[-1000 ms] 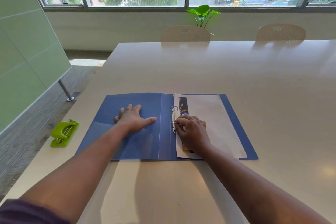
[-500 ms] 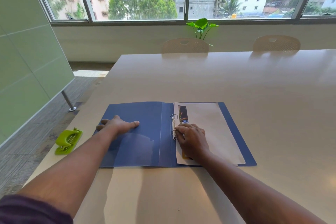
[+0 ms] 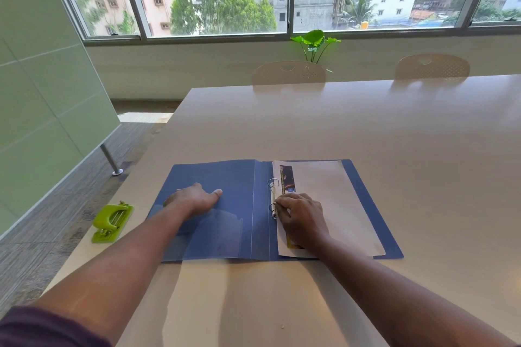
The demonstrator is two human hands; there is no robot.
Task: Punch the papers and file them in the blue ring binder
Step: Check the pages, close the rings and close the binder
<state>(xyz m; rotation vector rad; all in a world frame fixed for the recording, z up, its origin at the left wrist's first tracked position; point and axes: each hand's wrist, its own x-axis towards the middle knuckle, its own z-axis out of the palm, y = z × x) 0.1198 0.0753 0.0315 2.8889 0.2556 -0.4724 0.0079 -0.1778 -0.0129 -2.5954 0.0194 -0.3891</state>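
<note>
While blue binder (image 3: 225, 205) lies open, left hand (image 3: 194, 198) flat, right hand (image 3: 300, 215) fingers pinching ring (image 3: 273, 210).

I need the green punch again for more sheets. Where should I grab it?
Likely across the punch body's two long sides, from above with the left hand, which is nearer. It lies flat near the table edge, lever up.

Left arm: bare forearm stretched forward from a dark sleeve (image 3: 42, 327), reaching toward the left. Left hand (image 3: 194, 198): palm down, lying flat, thumb pointing right, fingers mostly hidden behind the knuckles. Right arm: bare, extended forward and inward from the lower right. Right hand (image 3: 300, 218): palm down, fingers curled, fingertips (image 3: 279, 203) bunched at its left edge.
</note>
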